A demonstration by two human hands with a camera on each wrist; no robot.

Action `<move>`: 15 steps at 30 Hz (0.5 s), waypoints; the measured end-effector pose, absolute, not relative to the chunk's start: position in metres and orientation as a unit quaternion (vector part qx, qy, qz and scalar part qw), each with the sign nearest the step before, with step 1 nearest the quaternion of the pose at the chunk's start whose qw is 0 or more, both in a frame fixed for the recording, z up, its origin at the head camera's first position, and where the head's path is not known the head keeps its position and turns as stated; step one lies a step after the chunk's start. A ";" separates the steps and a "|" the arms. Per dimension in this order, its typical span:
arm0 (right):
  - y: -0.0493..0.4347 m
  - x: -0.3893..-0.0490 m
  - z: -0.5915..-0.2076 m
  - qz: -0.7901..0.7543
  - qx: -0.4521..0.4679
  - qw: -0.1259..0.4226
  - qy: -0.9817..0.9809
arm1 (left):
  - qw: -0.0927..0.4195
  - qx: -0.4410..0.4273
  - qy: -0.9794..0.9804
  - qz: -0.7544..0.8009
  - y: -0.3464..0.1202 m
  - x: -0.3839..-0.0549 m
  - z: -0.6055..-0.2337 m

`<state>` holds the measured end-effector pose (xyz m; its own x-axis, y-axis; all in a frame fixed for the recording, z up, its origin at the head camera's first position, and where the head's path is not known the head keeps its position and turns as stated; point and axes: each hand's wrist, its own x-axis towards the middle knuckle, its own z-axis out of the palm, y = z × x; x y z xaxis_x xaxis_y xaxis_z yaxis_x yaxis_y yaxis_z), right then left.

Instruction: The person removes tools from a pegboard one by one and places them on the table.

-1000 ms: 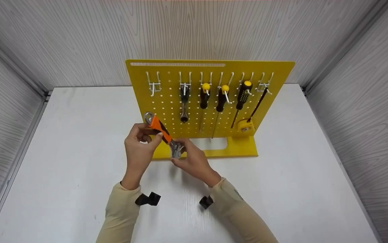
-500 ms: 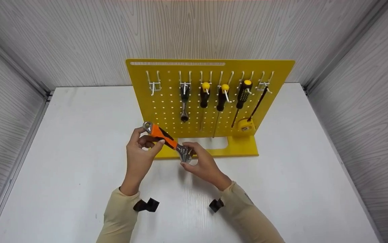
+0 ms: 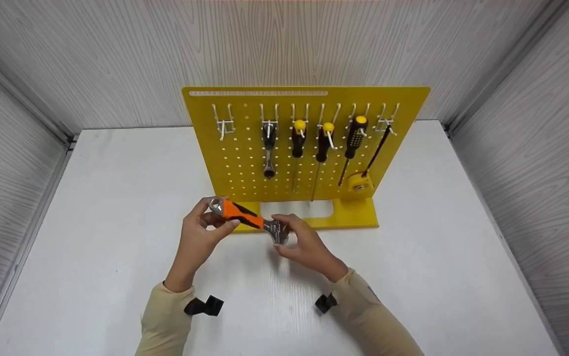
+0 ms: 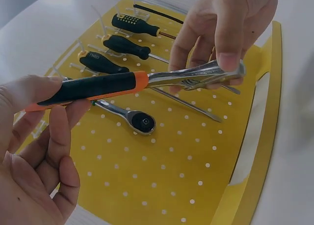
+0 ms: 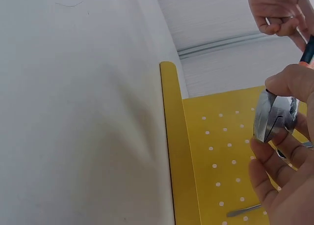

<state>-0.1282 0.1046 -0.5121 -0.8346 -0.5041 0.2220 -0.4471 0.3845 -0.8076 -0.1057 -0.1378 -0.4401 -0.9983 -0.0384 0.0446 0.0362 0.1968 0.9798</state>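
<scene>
Both hands hold an adjustable wrench (image 3: 242, 214) with an orange and black handle, in front of the pegboard. Its ring end points left and its metal jaw end lies to the right, slightly lower. My left hand (image 3: 198, 232) pinches the handle near the ring end between thumb and fingers. At the head end, my right hand (image 3: 306, 243) grips the metal, thumb on the near side and fingers beyond. In the left wrist view the black and orange handle (image 4: 93, 87) shows side-on. The wrench head (image 5: 275, 114) is seen close up in the right wrist view.
A yellow pegboard (image 3: 237, 173) stands on the white table (image 3: 427, 277). From its hooks hang a ratchet (image 3: 269, 148), several screwdrivers (image 3: 356, 141) and a yellow tape measure (image 3: 360, 182) on a strap. The leftmost hook (image 3: 223, 127) carries nothing. Grey panels (image 3: 284, 44) enclose the table.
The wrench has come down and toward the person and turned closer to level. My right hand has shifted right and slightly down with its head; my left hand has lowered a little.
</scene>
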 end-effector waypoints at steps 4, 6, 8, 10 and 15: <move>0.108 -0.128 -0.516 -0.474 -0.282 0.049 0.833 | 0.028 0.006 -0.772 -0.635 -0.141 -0.105 -0.452; 0.111 -0.129 -0.517 -0.469 -0.280 0.054 0.836 | 0.027 0.001 -0.771 -0.637 -0.143 -0.105 -0.457; 0.114 -0.129 -0.518 -0.462 -0.280 0.058 0.840 | 0.022 -0.001 -0.772 -0.635 -0.144 -0.104 -0.459; 0.118 -0.130 -0.518 -0.454 -0.282 0.061 0.843 | 0.014 -0.004 -0.775 -0.632 -0.146 -0.104 -0.460; 0.124 -0.129 -0.518 -0.429 -0.281 0.070 0.855 | -0.012 0.003 -0.789 -0.614 -0.150 -0.103 -0.463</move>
<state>-0.1289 0.1244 -0.5177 -0.8321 -0.5413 0.1209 -0.4203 0.4732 -0.7742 -0.1028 -0.1496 -0.4631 -0.9997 0.0108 -0.0228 -0.0195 0.2453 0.9693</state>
